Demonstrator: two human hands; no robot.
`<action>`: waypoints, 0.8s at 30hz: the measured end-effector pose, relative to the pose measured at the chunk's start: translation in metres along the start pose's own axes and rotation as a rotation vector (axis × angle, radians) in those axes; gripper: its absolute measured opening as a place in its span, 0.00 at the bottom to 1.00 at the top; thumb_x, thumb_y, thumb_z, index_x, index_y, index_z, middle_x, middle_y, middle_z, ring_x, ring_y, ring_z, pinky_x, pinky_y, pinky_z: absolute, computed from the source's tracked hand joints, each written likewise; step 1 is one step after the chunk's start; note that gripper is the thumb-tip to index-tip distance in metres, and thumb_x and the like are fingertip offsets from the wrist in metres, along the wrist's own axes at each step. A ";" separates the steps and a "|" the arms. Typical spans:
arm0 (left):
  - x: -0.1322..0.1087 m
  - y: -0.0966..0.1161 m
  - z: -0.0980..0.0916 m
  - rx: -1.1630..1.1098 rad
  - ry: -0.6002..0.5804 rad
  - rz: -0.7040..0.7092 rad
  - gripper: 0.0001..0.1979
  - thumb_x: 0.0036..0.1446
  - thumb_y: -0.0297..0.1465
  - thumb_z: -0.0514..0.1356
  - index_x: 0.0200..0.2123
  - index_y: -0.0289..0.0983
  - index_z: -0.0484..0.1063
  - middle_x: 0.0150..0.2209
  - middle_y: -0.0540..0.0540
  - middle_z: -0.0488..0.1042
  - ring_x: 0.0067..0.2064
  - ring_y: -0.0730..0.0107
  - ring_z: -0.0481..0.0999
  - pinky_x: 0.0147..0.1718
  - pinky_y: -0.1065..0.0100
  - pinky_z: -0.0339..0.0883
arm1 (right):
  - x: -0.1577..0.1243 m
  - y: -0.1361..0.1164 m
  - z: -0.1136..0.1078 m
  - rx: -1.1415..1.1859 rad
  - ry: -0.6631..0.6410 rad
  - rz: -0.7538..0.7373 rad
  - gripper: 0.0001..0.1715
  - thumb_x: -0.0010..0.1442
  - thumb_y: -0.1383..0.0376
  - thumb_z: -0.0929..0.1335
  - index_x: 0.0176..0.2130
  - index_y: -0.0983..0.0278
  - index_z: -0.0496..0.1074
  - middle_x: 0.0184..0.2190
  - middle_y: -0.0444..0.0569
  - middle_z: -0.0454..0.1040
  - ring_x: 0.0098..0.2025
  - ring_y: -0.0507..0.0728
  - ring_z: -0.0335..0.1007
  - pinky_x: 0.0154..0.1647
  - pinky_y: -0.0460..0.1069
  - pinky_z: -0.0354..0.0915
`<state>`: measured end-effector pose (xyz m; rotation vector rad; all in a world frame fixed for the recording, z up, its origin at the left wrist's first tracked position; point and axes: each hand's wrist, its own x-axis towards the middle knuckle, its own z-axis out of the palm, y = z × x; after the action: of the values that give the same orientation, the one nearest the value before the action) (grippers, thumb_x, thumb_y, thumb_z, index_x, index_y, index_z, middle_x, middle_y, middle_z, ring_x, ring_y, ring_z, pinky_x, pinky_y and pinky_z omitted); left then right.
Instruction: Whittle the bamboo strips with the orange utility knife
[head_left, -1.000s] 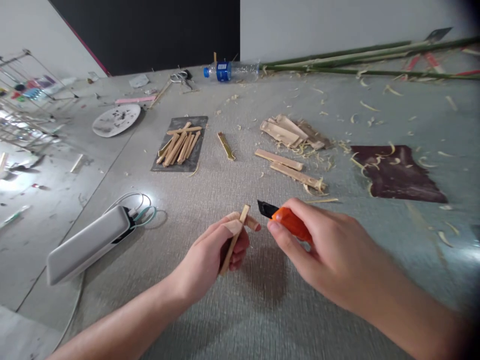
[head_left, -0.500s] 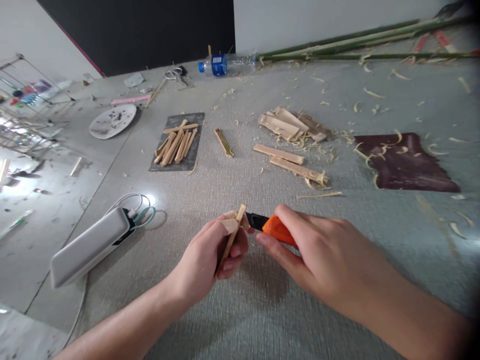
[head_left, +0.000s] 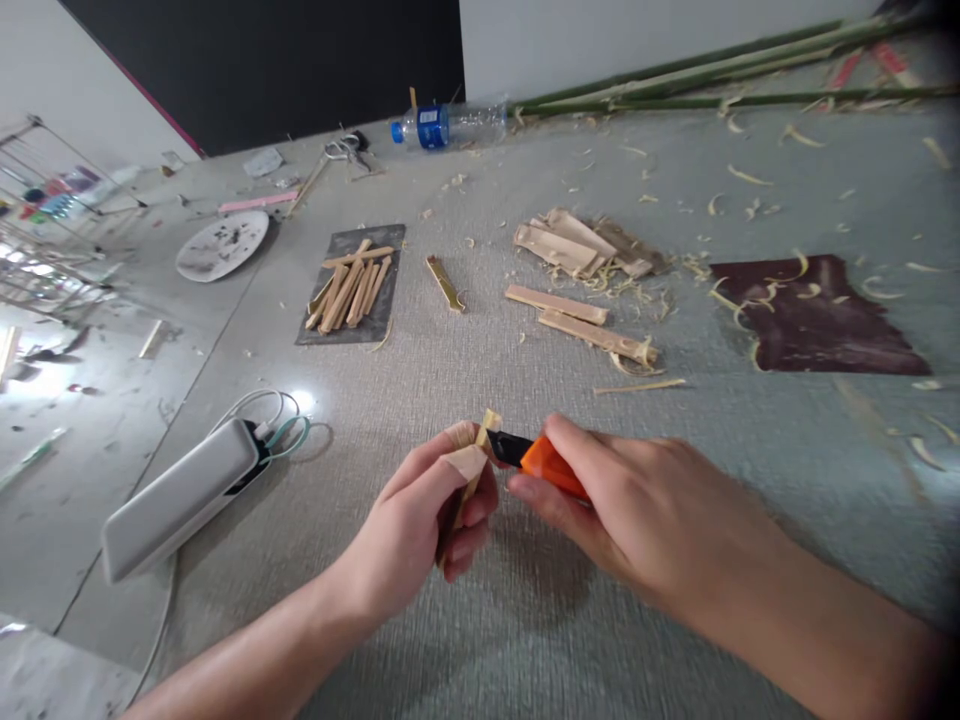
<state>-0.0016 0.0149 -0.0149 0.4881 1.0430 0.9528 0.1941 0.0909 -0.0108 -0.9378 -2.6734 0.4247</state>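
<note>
Grey power bank (head_left: 180,497) with cable, far left on the floor. Dark mat (head_left: 352,287) with cut sticks behind it. My left hand (head_left: 420,520) closed around a bamboo stick (head_left: 480,450), tilted, top end poking out. My right hand (head_left: 637,500) grips an orange knife (head_left: 541,462), blade tip touching the stick's top. Brown sandpaper sheet (head_left: 817,320) far right.

— What sort of place?
— A bamboo craft workshop: poles (head_left: 712,100) along the floor's (head_left: 487,620) far edge, shavings (head_left: 748,176) scattered, cut strips (head_left: 349,290) piled on a sheet (head_left: 379,325).
— Tools?
— Scissors (head_left: 337,150), far edge.
</note>
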 end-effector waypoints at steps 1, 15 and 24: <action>0.000 0.001 0.001 0.010 0.008 -0.005 0.13 0.69 0.40 0.57 0.34 0.39 0.64 0.25 0.56 0.61 0.19 0.81 0.55 0.14 0.81 0.52 | 0.000 0.000 0.000 0.001 -0.005 0.001 0.29 0.77 0.44 0.53 0.33 0.58 0.61 0.17 0.40 0.70 0.15 0.56 0.69 0.17 0.49 0.51; -0.011 -0.012 -0.001 0.417 0.205 0.293 0.15 0.67 0.44 0.63 0.34 0.40 0.70 0.31 0.50 0.64 0.33 0.70 0.60 0.31 0.70 0.59 | -0.002 -0.008 0.001 0.082 -0.037 0.030 0.30 0.77 0.43 0.52 0.37 0.59 0.64 0.20 0.43 0.74 0.18 0.59 0.75 0.17 0.50 0.54; -0.010 -0.003 0.006 0.608 0.174 0.347 0.12 0.67 0.42 0.63 0.38 0.39 0.70 0.31 0.49 0.68 0.32 0.67 0.61 0.34 0.67 0.59 | -0.002 -0.010 -0.005 0.186 -0.162 0.068 0.14 0.74 0.54 0.58 0.37 0.58 0.61 0.21 0.43 0.74 0.22 0.60 0.76 0.20 0.51 0.53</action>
<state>0.0033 0.0051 -0.0095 1.1325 1.4402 0.9838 0.1915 0.0827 -0.0028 -0.9775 -2.6905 0.7810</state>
